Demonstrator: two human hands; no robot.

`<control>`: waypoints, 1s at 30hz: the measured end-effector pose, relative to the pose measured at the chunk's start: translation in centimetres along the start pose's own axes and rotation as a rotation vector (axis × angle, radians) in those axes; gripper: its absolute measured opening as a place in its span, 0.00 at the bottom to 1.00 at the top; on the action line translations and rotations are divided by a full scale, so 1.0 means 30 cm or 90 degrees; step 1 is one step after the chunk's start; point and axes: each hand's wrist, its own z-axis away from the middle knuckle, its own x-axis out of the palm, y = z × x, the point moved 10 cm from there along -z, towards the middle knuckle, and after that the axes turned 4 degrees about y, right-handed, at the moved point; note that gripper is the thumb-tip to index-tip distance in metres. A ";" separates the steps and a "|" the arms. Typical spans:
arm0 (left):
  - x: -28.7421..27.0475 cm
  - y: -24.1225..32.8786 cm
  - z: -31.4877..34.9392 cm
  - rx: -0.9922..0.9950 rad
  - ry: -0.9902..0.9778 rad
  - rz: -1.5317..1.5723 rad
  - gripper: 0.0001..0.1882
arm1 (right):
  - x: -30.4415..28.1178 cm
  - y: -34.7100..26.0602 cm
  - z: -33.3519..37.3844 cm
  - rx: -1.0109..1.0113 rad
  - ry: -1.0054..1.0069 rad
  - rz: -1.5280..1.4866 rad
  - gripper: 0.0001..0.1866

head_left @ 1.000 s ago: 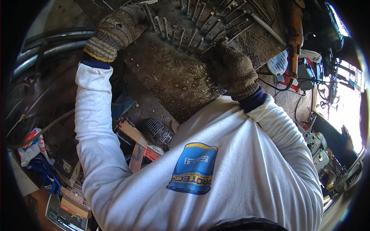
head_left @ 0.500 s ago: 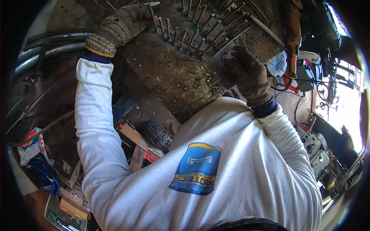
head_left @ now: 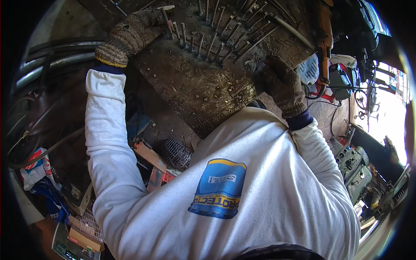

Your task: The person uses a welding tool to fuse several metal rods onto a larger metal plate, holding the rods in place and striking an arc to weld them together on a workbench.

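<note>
Both my hands wear brown knitted work gloves. At the upper left, my left hand (head_left: 134, 37) is closed at the left end of a group of upright metal rods (head_left: 211, 43). Its fingers and thumb meet around a leaning metal rod (head_left: 166, 19); their tips are partly hidden. My right hand (head_left: 284, 84) lies at the right part of the dark, worn metal worktop (head_left: 182, 86), with its darkened fingers stretched out and apart. No object shows in it. The rods stand in rows on the worktop, several of them tilted.
An orange power tool (head_left: 325, 39) hangs beyond the worktop's right edge. Curved metal tubes (head_left: 56, 58) are at the left. A wire-mesh basket (head_left: 177, 154) sits below the worktop, and a grey machine (head_left: 357, 167) stands at the lower right. Small debris litters the worktop.
The whole view has shifted slightly, with the rods and worktop appearing a little farther left. Both hands keep nearly the same place against the rods and worktop.
</note>
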 end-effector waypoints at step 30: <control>0.011 0.007 -0.009 0.012 -0.096 0.073 0.20 | 0.063 0.006 -0.010 0.115 -0.097 -0.111 0.17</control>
